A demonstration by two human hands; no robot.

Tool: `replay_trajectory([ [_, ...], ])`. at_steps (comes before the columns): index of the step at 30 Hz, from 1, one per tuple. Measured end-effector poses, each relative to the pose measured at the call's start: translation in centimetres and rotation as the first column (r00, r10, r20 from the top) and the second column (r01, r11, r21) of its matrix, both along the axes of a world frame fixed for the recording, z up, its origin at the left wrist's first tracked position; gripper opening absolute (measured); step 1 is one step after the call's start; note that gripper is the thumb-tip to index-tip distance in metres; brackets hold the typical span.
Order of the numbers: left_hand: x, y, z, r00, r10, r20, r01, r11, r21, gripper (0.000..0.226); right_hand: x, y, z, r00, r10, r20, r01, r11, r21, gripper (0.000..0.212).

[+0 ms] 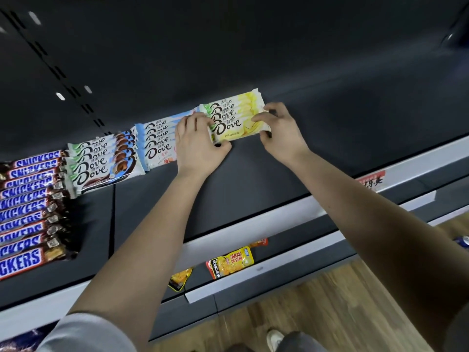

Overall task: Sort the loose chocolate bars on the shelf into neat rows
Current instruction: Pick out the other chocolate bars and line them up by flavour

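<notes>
A stack of yellow-and-white Dove bars [236, 116] lies overlapped near the back of the dark shelf [253, 179]. My left hand [196, 146] grips the stack's left end, thumb under the front edge. My right hand [281, 134] pinches its right end with curled fingers. To the left lie a row of light-blue Dove bars [157, 143], a row of brown-and-white Dove bars [101, 163] and a long row of Snickers bars [25, 207].
The shelf's white front rail [253, 224] runs diagonally below my arms. On a lower shelf lie yellow snack packets [229, 262] and another packet [180, 278]. A red-and-white price label [369, 182] sits on the rail at right. Wooden floor shows at the bottom right.
</notes>
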State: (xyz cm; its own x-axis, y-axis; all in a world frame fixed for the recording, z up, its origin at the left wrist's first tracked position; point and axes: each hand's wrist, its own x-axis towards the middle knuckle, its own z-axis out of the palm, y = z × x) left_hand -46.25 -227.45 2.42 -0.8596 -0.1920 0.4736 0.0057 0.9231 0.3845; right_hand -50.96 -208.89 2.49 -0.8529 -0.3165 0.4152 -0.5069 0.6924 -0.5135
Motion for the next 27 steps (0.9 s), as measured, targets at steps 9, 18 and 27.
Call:
replay_trajectory([
  [9, 0.09, -0.01, 0.07, 1.0, 0.014, -0.003, -0.014, 1.0, 0.003, 0.05, 0.04, -0.18, -0.13, 1.0, -0.022, -0.017, 0.022, 1.0, -0.02, 0.045],
  [18, 0.71, -0.28, 0.79, 0.987, 0.132, -0.096, -0.122, 0.987, 0.106, 0.041, 0.34, -0.43, -0.05, 0.996, -0.067, -0.066, 0.07, 0.997, 0.044, 0.044],
  [27, 0.49, -0.17, 0.42, 0.976, 0.212, -0.057, -0.211, 0.977, 0.021, 0.037, 0.28, -0.19, -0.04, 1.0, 0.022, -0.019, -0.021, 0.999, 0.045, 0.036],
])
